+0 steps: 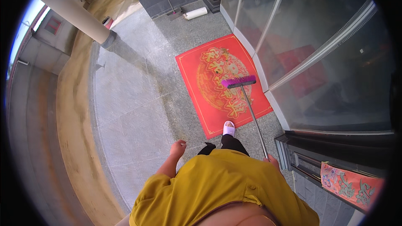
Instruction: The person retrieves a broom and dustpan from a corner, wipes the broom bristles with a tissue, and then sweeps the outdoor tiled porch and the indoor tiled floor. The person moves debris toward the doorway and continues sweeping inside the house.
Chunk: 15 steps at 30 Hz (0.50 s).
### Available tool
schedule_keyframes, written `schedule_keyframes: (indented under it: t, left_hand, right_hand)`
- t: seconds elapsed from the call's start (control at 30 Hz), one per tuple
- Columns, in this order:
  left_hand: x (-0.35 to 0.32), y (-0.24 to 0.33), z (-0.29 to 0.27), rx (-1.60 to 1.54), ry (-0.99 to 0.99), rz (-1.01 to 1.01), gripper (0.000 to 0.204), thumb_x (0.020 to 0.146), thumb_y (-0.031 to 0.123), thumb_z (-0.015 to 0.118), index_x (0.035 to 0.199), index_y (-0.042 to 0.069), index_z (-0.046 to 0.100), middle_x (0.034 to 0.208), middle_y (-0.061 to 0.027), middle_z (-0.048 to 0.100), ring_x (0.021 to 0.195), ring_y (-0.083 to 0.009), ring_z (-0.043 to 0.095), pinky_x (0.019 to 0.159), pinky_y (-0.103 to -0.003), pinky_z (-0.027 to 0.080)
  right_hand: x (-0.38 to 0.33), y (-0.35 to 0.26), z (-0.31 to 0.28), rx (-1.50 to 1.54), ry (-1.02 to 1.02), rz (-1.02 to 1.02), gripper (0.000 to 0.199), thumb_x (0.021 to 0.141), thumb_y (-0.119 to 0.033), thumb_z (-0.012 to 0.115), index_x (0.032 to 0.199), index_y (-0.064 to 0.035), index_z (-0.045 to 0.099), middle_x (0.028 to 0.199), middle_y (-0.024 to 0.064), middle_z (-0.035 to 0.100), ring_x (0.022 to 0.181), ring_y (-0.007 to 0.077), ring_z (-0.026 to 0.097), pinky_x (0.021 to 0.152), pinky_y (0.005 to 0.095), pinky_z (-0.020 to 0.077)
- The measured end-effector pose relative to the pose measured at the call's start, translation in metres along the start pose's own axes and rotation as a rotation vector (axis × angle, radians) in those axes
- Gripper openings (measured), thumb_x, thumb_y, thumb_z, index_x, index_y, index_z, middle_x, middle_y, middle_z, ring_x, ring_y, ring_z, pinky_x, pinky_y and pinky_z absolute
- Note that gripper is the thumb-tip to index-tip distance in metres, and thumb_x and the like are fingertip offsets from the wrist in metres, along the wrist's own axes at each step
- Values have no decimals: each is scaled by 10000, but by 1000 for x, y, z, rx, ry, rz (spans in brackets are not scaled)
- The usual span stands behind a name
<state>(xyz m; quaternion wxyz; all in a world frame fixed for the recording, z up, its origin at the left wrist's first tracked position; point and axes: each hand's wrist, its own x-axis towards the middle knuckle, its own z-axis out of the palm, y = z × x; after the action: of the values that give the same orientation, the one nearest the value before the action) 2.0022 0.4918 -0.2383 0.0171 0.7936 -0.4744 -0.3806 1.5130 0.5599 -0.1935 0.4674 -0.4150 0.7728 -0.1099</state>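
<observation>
Speckled grey stone floor (138,100) underfoot, smooth glass doors (326,58) to the right, and a flat rectangular red doormat (222,86) with a gold round pattern laid before them. The broom (250,109), pink-bristled head on a thin metal pole, stands with its bristles on the mat. The right hand (273,160) is wrapped around the pole's upper end. The left hand (178,147) hangs loosely curled, holding nothing. A white slipper (228,128) touches the mat's near edge.

A home's front porch — grey speckled stone floor (138,100), a red patterned doormat (222,81) before sliding glass doors (318,54), a round concrete pillar (73,10) at the edge.
</observation>
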Motion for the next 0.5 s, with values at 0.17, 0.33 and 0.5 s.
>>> schedule_keyframes:
  t: [0.17,0.33,0.5]
  left_hand:
    - [41,31,-20,-267,108,-184,245,753,236,590,953,109,654,784,-123,656,749,-251,631,693,-347,487]
    - [79,66,-53,-363,174,-227,250,750,241,604,954,105,654,748,-107,653,714,-221,629,671,-332,482]
    - [143,84,-104,-369,320,-208,250,765,244,599,970,107,641,748,-110,644,703,-224,617,663,-338,477]
  right_hand:
    - [78,-72,-39,-79,-125,-28,292,816,-291,491,946,-31,523,783,231,578,753,411,555,649,458,427]
    - [157,-126,-48,-90,-176,-37,313,813,-311,504,946,-28,519,783,218,585,739,405,559,644,444,433]
    - [204,-245,-45,-56,-292,-39,377,804,-278,523,1116,-67,521,720,186,578,659,294,594,603,387,451]
